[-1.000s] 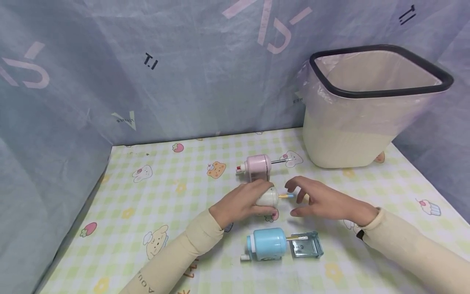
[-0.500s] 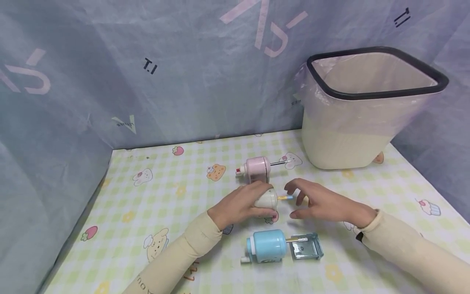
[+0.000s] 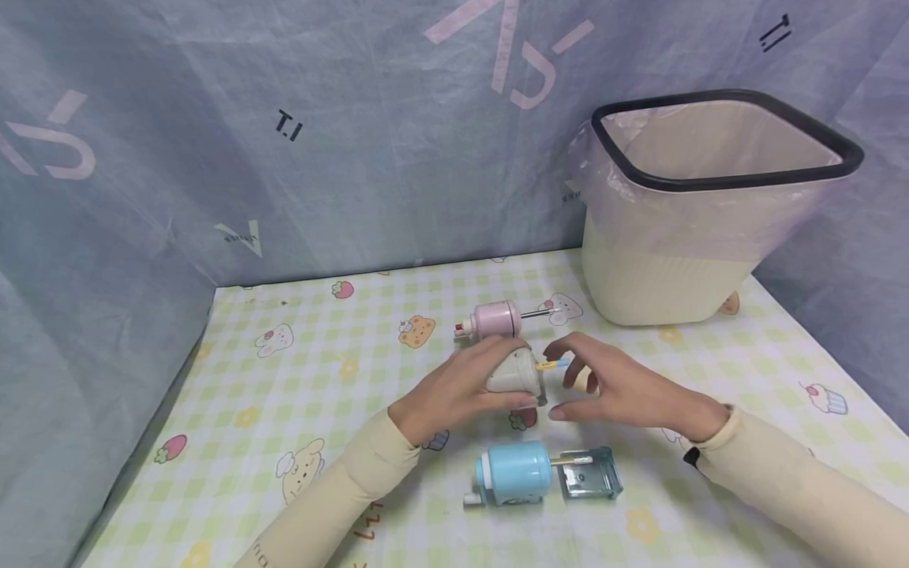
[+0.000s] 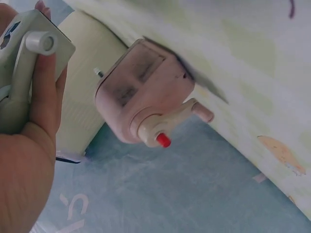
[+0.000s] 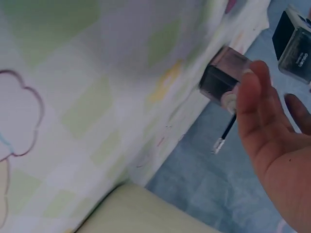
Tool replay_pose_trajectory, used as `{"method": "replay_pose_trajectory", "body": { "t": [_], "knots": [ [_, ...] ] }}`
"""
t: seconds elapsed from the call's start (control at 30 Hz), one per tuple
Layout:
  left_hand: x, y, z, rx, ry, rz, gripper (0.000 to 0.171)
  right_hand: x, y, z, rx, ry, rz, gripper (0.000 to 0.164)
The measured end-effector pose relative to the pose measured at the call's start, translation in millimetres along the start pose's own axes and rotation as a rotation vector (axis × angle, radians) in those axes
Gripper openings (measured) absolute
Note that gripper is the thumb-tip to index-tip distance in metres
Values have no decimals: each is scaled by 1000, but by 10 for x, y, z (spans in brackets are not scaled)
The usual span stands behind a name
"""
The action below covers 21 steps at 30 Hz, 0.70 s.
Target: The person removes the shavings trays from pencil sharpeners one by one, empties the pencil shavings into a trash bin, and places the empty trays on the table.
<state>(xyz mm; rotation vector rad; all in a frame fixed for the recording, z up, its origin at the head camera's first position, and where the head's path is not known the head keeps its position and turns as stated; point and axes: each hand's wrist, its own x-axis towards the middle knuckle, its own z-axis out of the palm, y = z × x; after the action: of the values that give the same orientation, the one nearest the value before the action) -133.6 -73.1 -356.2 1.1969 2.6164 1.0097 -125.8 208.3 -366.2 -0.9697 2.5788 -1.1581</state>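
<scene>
My left hand (image 3: 465,386) grips a white crank pencil sharpener (image 3: 514,372) from above, thumb at its near side. In the left wrist view the sharpener's crank knob (image 4: 41,42) lies against a finger. From the sharpener's right end sticks a yellow pencil (image 3: 550,364) with a blue tip. My right hand (image 3: 618,386) hovers at that tip, fingers bent and thumb apart, holding nothing. Behind stands a pink pencil sharpener (image 3: 495,319) with a dark pencil (image 3: 541,312) in it. Nearer me is a blue pencil sharpener (image 3: 518,472), also with a pencil (image 3: 571,460).
A clear bluish shavings drawer (image 3: 592,476) lies at the blue sharpener's right, under its pencil. A lined white bin (image 3: 660,276) with a black rim stands at the back right. The checked tablecloth (image 3: 298,394) ends at a grey-blue fabric wall (image 3: 369,142).
The left hand has raised and tilted the white sharpener slightly, so more of its right end shows. The right hand has shifted a little left, closer around the pencil's tip.
</scene>
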Motion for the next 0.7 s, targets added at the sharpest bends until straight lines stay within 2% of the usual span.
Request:
{"method": "replay_pose_trajectory", "body": {
  "t": [0.17, 0.33, 0.5, 0.7],
  "knots": [
    [-14, 32, -19, -13, 24, 18, 65, 35, -86, 5, -23, 56, -47, 63],
    [-41, 70, -39, -20, 39, 11, 68, 73, -130, 22, -37, 72, -77, 60],
    [-63, 100, -49, -31, 52, 33, 69, 98, -154, 45, -53, 97, -109, 58],
    [-83, 111, -39, -37, 59, 44, 74, 109, -182, 69, -57, 106, -107, 54]
  ]
}}
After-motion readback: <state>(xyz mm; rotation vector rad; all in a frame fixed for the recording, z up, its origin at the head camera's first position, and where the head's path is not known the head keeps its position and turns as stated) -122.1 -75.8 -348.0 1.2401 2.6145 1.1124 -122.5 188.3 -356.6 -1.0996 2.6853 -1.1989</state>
